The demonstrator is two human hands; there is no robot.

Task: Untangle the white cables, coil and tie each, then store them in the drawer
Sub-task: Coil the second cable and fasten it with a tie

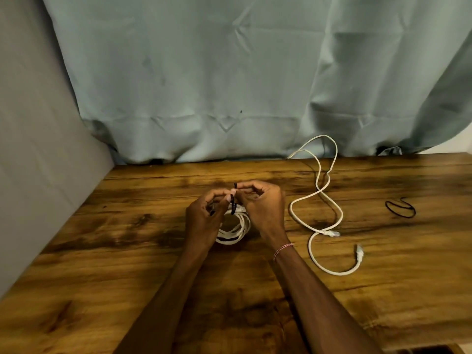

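Observation:
A coiled white cable (236,232) lies on the wooden table (127,251) between my hands. A black tie (233,203) wraps the top of the coil and stands up from it. My left hand (203,221) pinches the tie from the left, and my right hand (263,208) pinches its upper end from the right. A second white cable (319,200) lies loose and uncoiled to the right, its two plugs near the front of its run.
Another black tie (400,208) lies on the table at the far right. A teal curtain (229,85) hangs behind the table, and a grey wall (38,175) borders the left side. A dark opening (424,350) shows at the bottom right edge.

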